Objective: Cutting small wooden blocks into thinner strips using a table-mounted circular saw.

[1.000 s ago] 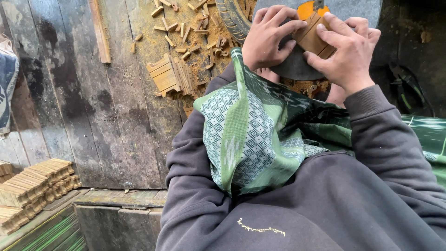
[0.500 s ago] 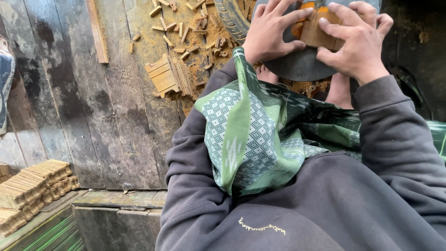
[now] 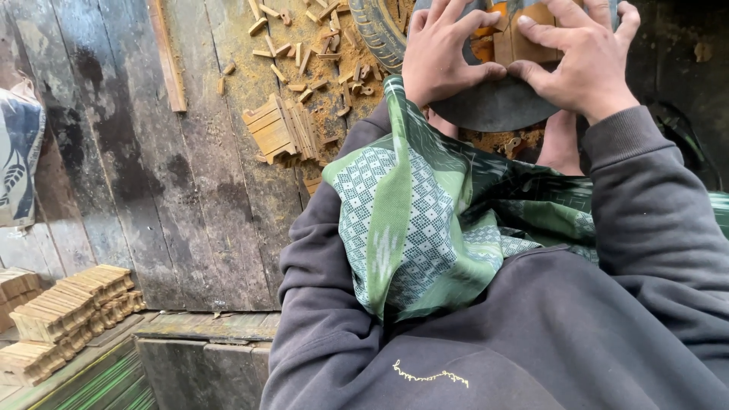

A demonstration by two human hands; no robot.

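At the top of the view both my hands close around a small tan wooden block (image 3: 524, 42) with an orange patch beside it. My left hand (image 3: 440, 53) wraps it from the left, with the thumb lying on a dark grey rounded object (image 3: 493, 110) under the block. From the right, my right hand (image 3: 585, 61) presses its fingers over the top of the block. A green patterned cloth (image 3: 410, 220) is draped over my lap, between my dark grey sleeves.
A worn tyre (image 3: 380, 30) lies just left of my hands. Loose wooden offcuts and a small stack (image 3: 281, 129) are scattered on the plank floor (image 3: 152, 167). Bundles of cut sticks (image 3: 61, 311) sit at the lower left, a printed sack (image 3: 19, 152) at the left edge.
My right hand has shifted up and a little right over the block. The fingers of both hands cover more of it. The view has drifted slightly.
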